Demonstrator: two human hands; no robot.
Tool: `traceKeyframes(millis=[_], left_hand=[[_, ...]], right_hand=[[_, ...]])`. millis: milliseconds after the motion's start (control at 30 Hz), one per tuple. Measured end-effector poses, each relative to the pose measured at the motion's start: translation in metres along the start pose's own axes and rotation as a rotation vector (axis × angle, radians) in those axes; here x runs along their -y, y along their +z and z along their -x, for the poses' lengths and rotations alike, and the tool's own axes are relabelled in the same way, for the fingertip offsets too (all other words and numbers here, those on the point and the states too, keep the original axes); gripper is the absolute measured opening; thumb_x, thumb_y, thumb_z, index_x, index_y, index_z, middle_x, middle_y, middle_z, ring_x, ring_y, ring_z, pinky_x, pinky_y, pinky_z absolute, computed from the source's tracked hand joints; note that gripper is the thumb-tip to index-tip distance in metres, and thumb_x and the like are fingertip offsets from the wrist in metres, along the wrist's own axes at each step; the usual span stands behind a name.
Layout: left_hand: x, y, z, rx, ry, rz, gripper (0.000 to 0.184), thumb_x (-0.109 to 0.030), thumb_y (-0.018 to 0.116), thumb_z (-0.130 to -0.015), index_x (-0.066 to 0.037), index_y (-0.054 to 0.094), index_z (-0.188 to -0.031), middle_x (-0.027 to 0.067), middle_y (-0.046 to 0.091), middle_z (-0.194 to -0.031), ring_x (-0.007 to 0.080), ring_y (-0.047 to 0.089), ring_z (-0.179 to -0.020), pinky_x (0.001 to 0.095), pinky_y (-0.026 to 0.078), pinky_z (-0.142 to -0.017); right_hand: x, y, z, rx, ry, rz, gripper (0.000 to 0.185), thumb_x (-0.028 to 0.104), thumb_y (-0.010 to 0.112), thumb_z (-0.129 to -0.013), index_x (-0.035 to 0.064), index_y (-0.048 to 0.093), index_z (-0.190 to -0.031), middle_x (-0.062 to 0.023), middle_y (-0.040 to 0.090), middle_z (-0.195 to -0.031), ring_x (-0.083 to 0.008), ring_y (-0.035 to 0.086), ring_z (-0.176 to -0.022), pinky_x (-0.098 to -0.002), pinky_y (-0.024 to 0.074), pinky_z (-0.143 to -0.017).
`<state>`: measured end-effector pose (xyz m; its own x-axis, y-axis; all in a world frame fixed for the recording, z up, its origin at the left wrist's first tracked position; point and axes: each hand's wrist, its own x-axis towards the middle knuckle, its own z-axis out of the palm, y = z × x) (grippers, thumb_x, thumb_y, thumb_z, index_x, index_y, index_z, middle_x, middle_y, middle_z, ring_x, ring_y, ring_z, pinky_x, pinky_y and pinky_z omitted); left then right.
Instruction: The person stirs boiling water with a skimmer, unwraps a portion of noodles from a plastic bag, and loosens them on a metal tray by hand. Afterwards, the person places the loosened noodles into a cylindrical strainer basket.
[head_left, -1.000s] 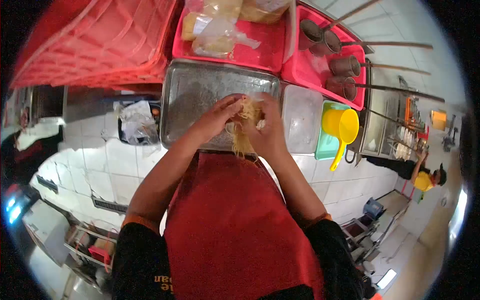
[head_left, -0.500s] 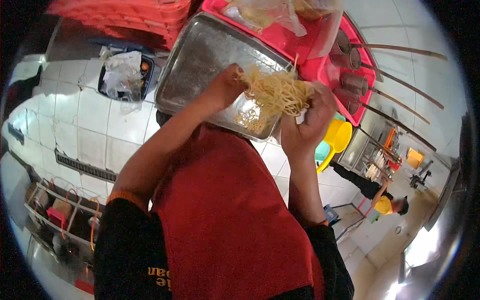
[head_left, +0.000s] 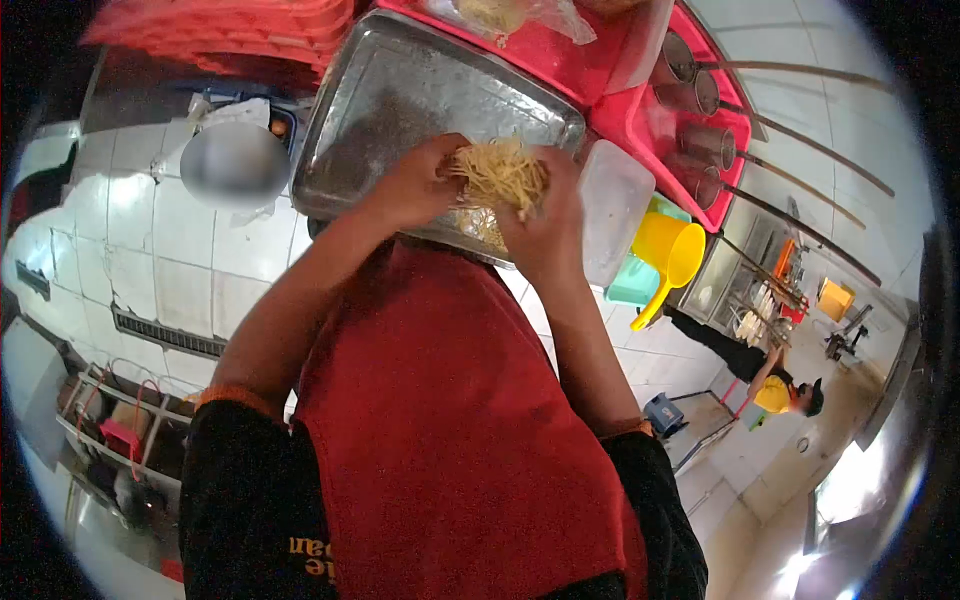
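A clump of yellow noodles (head_left: pixel 500 176) hangs between my two hands above the right part of a metal tray (head_left: pixel 365 110). My left hand (head_left: pixel 425 182) has its fingers curled on the clump's left side. On the other side, my right hand (head_left: pixel 548 215) grips the clump with fingers bent round it. Beneath the clump, some loose noodles (head_left: pixel 480 226) lie in the tray near its front edge.
Right of the tray are a translucent lid (head_left: pixel 612 205), a yellow dipper (head_left: pixel 668 250) and a pink bin (head_left: pixel 640 125) with long-handled strainers (head_left: pixel 706 145). Red crates (head_left: pixel 230 40) stand at the upper left. A person (head_left: pixel 775 385) in yellow and black is far right.
The noodles were small and bunched, then spread wide between my hands; now my hands are closer together and the clump is more compact. The view has also turned.
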<state>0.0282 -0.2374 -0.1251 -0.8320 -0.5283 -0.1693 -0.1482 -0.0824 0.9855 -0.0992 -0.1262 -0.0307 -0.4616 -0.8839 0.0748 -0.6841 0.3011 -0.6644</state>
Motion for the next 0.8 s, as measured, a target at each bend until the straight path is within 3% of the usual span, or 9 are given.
traceKeyframes(millis=[67, 167, 333, 400, 533, 600, 667, 733, 800], left_hand=[[-0.014, 0.001, -0.002, -0.013, 0.008, 0.147, 0.038, 0.001, 0.064, -0.079, -0.001, 0.055, -0.116, 0.0179, 0.066, -0.101, 0.0300, 0.065, -0.097, 0.0372, 0.050, -0.084], [-0.027, -0.016, -0.010, 0.178, -0.191, -0.290, 0.046, 0.002, 0.062, -0.080, -0.004, 0.052, -0.125, 0.0138, 0.063, -0.116, 0.0209, 0.061, -0.109, 0.0358, 0.047, -0.094], [-0.017, 0.000, -0.013, 0.140, 0.111, -0.455, 0.050, -0.003, 0.068, -0.080, -0.007, 0.052, -0.127, 0.0088, 0.061, -0.121, 0.0264, 0.060, -0.111, 0.0360, 0.047, -0.098], [-0.009, -0.001, -0.012, 0.114, 0.185, -0.296, 0.046, 0.000, 0.067, -0.078, -0.007, 0.056, -0.121, 0.0166, 0.062, -0.115, 0.0305, 0.063, -0.104, 0.0371, 0.050, -0.088], [-0.007, 0.012, -0.007, 0.046, 0.426, -0.213, 0.059, -0.006, 0.069, -0.082, -0.010, 0.049, -0.137, 0.0097, 0.064, -0.121, 0.0191, 0.063, -0.107, 0.0333, 0.049, -0.093], [-0.006, -0.009, -0.026, 0.309, -0.118, -0.059, 0.053, -0.008, 0.067, -0.084, -0.007, 0.050, -0.135, 0.0100, 0.066, -0.117, 0.0203, 0.063, -0.105, 0.0328, 0.050, -0.093], [-0.020, -0.005, -0.032, 0.281, -0.346, -0.029, 0.048, -0.009, 0.064, -0.086, -0.007, 0.053, -0.132, 0.0110, 0.066, -0.114, 0.0223, 0.065, -0.100, 0.0322, 0.051, -0.091], [-0.008, 0.007, -0.020, 0.217, 0.350, 0.157, 0.049, -0.012, 0.070, -0.080, -0.014, 0.057, -0.128, 0.0033, 0.066, -0.105, 0.0183, 0.063, -0.097, 0.0306, 0.051, -0.087], [0.028, -0.017, -0.029, 0.185, 0.208, -0.161, 0.046, -0.011, 0.067, -0.082, -0.009, 0.056, -0.127, 0.0096, 0.066, -0.109, 0.0230, 0.064, -0.100, 0.0317, 0.051, -0.087]], right_hand=[[0.003, -0.007, 0.001, 0.061, 0.066, -0.028, 0.056, 0.001, 0.069, -0.071, -0.0014, 0.047, -0.123, -0.0260, 0.056, -0.113, -0.0433, 0.055, -0.106, -0.0450, 0.0460, -0.090], [0.006, -0.008, 0.007, 0.011, -0.054, 0.015, 0.058, 0.001, 0.070, -0.070, -0.0014, 0.047, -0.123, -0.0249, 0.055, -0.115, -0.0432, 0.054, -0.107, -0.0454, 0.0455, -0.091], [0.009, -0.018, 0.012, -0.033, -0.076, 0.067, 0.060, 0.005, 0.071, -0.071, -0.0007, 0.047, -0.126, -0.0237, 0.055, -0.114, -0.0423, 0.055, -0.106, -0.0457, 0.0456, -0.091], [0.019, -0.024, 0.011, -0.054, -0.026, 0.079, 0.062, 0.008, 0.072, -0.073, -0.0004, 0.046, -0.128, -0.0236, 0.055, -0.113, -0.0423, 0.054, -0.107, -0.0470, 0.0454, -0.091], [0.011, -0.017, 0.017, 0.117, 0.010, 0.047, 0.065, 0.005, 0.074, -0.067, -0.0015, 0.047, -0.125, -0.0204, 0.055, -0.110, -0.0391, 0.057, -0.103, -0.0431, 0.0456, -0.094], [0.015, -0.020, 0.019, -0.118, -0.107, -0.015, 0.063, 0.003, 0.072, -0.068, -0.0017, 0.047, -0.126, -0.0221, 0.055, -0.111, -0.0414, 0.057, -0.105, -0.0426, 0.0446, -0.096], [0.014, -0.027, 0.012, -0.091, -0.146, 0.113, 0.060, 0.000, 0.067, -0.070, -0.0009, 0.047, -0.127, -0.0230, 0.056, -0.116, -0.0420, 0.056, -0.109, -0.0423, 0.0438, -0.098], [0.006, -0.021, 0.011, 0.134, 0.055, 0.032, 0.059, -0.002, 0.065, -0.069, 0.0006, 0.049, -0.126, -0.0212, 0.058, -0.118, -0.0404, 0.057, -0.105, -0.0437, 0.0444, -0.096], [0.013, -0.028, 0.019, -0.063, -0.131, 0.142, 0.061, -0.002, 0.063, -0.070, 0.0004, 0.047, -0.128, -0.0222, 0.056, -0.122, -0.0407, 0.056, -0.110, -0.0432, 0.0435, -0.098]])
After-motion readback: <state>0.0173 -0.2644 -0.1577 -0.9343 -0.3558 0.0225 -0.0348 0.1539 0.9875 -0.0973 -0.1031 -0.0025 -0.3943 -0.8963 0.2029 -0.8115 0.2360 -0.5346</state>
